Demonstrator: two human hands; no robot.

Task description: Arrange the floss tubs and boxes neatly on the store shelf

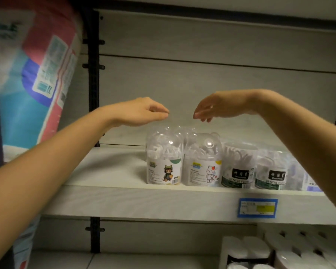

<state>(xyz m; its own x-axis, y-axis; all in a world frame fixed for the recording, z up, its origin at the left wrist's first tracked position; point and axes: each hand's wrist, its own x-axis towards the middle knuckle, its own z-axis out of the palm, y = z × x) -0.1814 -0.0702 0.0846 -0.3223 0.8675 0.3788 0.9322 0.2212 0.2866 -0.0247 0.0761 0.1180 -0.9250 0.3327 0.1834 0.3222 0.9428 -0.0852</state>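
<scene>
Behind the right forearm, a purple box sits mostly hidden.

Along the front of the pale shelf four clear floss tubs stand upright in a close row. The leftmost tub has a domed lid and a white label showing a cartoon figure in a green hat. Beside it, the cat tub bears a white cat drawing under a dome with round ears. The third tub and fourth tub wear dark "DENTAL FLOSS" labels. More clear domes show behind the first pair. At far right a purple-printed box is half hidden
</scene>
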